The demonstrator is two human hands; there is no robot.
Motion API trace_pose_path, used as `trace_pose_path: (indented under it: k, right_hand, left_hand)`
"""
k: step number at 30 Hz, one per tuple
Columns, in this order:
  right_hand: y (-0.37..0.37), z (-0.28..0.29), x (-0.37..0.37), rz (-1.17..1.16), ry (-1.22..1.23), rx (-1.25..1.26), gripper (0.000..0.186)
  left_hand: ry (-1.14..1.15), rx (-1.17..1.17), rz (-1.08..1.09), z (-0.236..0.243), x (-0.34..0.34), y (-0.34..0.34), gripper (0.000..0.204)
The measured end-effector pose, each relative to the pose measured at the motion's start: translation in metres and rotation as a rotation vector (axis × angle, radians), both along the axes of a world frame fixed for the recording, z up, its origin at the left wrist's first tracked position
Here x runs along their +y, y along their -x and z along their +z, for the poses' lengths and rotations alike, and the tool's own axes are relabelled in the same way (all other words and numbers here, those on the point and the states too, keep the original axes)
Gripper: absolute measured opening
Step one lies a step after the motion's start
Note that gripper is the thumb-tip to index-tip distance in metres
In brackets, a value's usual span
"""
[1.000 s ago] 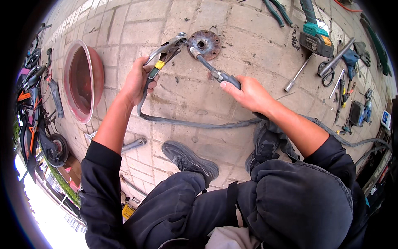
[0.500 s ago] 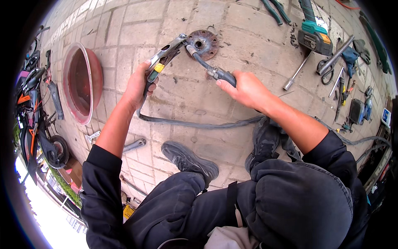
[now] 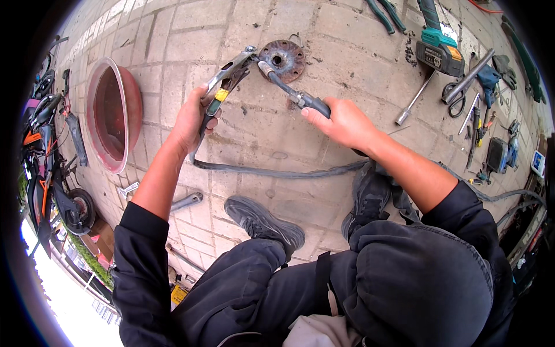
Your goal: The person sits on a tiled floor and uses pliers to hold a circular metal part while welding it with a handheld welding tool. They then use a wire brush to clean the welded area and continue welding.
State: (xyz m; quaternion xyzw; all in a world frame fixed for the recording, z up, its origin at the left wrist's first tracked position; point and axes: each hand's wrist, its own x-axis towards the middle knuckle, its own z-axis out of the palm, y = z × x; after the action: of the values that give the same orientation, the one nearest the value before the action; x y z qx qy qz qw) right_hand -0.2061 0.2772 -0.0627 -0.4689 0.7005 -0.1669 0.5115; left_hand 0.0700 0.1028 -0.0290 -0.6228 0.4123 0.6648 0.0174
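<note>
My left hand [image 3: 193, 118] is closed around a long-jawed metal clamp [image 3: 230, 70] with a yellow band, its jaws beside the left rim of a rusty round flange [image 3: 293, 55]. Whether the jaws touch the flange I cannot tell. The flange lies flat on the paving and has a centre hole and bolt holes around it. In my right hand [image 3: 342, 124] is a welding torch [image 3: 289, 93] with a bent neck; its nozzle points at the flange's left side. A grey cable [image 3: 277, 173] runs from below my left hand across to the right, past my shoes.
A reddish wheel rim [image 3: 134, 104] stands at the left. Toward the right lie a cordless power tool [image 3: 439, 52], a socket wrench [image 3: 411, 104], a metal tube [image 3: 471, 75] and several hand tools. Green-handled pliers [image 3: 384, 14] lie at the far edge, motorbikes [image 3: 46, 144] far left.
The clamp's jaws have shifted slightly left, a little away from the flange. The torch stays almost where it was, and both hands keep their hold.
</note>
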Motion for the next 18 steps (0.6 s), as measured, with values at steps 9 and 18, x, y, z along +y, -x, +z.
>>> trace_pose_path:
  k: [9, 18]
  right_hand:
    - [0.013, 0.007, -0.010, -0.083, -0.236, -0.283, 0.056]
    - [0.010, 0.008, -0.007, -0.095, -0.200, -0.235, 0.057]
  left_hand:
    - [-0.052, 0.031, 0.036, 0.002, -0.002, 0.001, 0.063]
    - [0.402, -0.174, -0.264, 0.000, -0.004, -0.011, 0.051]
